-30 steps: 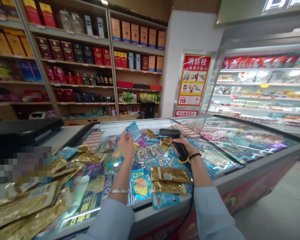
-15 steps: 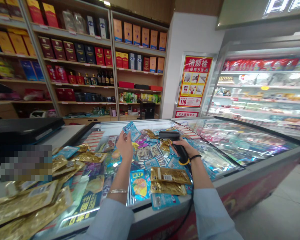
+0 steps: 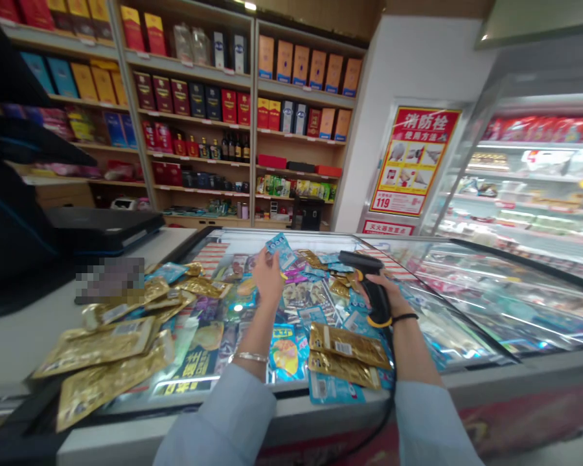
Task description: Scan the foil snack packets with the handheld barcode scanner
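Around me the glass-topped freezer point(image 3: 126, 439) is strewn with packets. On my left a spread of gold packets point(image 3: 97, 346) overlaps from its glass toward the pale tabletop point(image 3: 10, 356), where a flat black device point(image 3: 109, 225) sits; a blurred patch hides something beside it. Between my forearms lie two more gold packets point(image 3: 346, 344), partly covering a blue one point(image 3: 333, 392), with a blue-and-yellow packet point(image 3: 286, 353) just beside them. A black cord point(image 3: 392, 382) drops past my right wrist and over the freezer's front edge. Beyond stand shelves of boxes point(image 3: 253, 129), a red poster point(image 3: 418, 155) and a lit display fridge point(image 3: 539, 184).

Since half a second ago my view has swung left, so more of the dark bulky thing point(image 3: 10, 226) at that side shows and the shelves sit farther right. The packets on the glass lie as they did.

My left grip point(image 3: 268, 278) pinches a small blue packet point(image 3: 280, 250) by its near edge, so it sticks up beyond my fingertips, tilted. My right grip point(image 3: 388, 292) is wrapped around the handle of a black scanner point(image 3: 376, 296). Packet and scanner head are apart, both above the scattered packets.
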Demonstrator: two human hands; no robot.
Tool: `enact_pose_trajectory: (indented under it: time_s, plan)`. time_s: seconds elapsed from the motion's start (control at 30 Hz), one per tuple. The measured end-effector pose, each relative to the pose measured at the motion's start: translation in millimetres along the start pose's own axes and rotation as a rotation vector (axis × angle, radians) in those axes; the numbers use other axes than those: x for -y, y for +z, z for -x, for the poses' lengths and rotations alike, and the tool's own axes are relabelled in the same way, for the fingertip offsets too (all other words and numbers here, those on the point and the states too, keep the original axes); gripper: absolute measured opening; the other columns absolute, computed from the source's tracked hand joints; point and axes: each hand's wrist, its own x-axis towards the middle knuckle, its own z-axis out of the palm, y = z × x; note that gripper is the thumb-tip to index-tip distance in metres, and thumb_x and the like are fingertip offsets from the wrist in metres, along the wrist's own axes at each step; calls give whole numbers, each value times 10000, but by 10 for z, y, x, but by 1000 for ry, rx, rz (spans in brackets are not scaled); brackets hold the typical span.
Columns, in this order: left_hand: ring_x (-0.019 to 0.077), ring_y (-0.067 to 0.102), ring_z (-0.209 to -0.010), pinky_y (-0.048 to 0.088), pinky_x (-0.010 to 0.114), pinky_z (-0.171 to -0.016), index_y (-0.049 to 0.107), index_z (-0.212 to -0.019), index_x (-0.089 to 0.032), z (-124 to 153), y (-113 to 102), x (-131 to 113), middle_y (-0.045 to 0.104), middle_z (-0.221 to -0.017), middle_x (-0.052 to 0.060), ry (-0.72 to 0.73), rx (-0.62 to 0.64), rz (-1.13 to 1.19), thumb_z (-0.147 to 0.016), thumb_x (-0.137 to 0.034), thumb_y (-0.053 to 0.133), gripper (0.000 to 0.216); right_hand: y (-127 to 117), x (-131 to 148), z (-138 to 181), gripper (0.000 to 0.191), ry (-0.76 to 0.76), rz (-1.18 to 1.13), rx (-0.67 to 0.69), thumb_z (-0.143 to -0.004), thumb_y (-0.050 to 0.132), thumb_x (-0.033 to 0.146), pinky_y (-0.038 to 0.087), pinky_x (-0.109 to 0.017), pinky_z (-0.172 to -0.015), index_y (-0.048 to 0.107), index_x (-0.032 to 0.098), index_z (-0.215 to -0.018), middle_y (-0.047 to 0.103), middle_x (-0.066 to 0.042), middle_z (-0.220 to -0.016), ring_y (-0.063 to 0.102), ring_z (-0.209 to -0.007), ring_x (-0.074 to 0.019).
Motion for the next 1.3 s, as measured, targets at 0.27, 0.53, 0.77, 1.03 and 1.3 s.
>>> enact_pose_trajectory:
  time_s: [0.27,0.53,0.77,1.03,1.3]
  plan:
    - [180,689,-944,554,305,-849,573,-1159,-163,-64,-525,-368,692,-1112,111,-28,-43,194,-890,-284,521,300,303,275,104,267,-15,-57,41,-689,567,499,204,-352,-390,625,247,-754,441,-56,-424,406,-336,-126]
    - [207,691,-884,543,337,-844,637,-1164,-169,-454,-2161,-392,730,-1007,84,47,-155,-84,-837,-267,582,346,1342,395,-41,289,-73,-267,233,-704,599,491,287,-265,-360,639,225,-810,477,-26,-439,427,-354,-129]
    - [256,671,-946,489,359,-858,664,-1176,-211,-415,-3098,53,735,-986,94,-120,-144,-662,-850,-265,554,348,2571,248,-340,289,-91,-498,455,-744,607,458,381,-224,-338,604,185,-837,535,14,-482,438,-360,-122]
    - [279,610,-954,406,415,-888,581,-1264,-173,-231,-3068,240,676,-945,142,0,-317,-1029,-888,-295,468,411,3273,-348,-743,325,13,-510,465,-735,603,494,396,-215,-325,602,171,-769,551,9,-448,483,-344,-127]
    - [281,578,-985,333,438,-962,610,-1111,-155,-176,-3108,318,678,-891,112,-53,-321,-1076,-871,-292,473,308,3298,-588,-784,342,91,-592,488,-729,612,474,404,-237,-342,638,162,-867,563,6,-459,479,-344,-138]
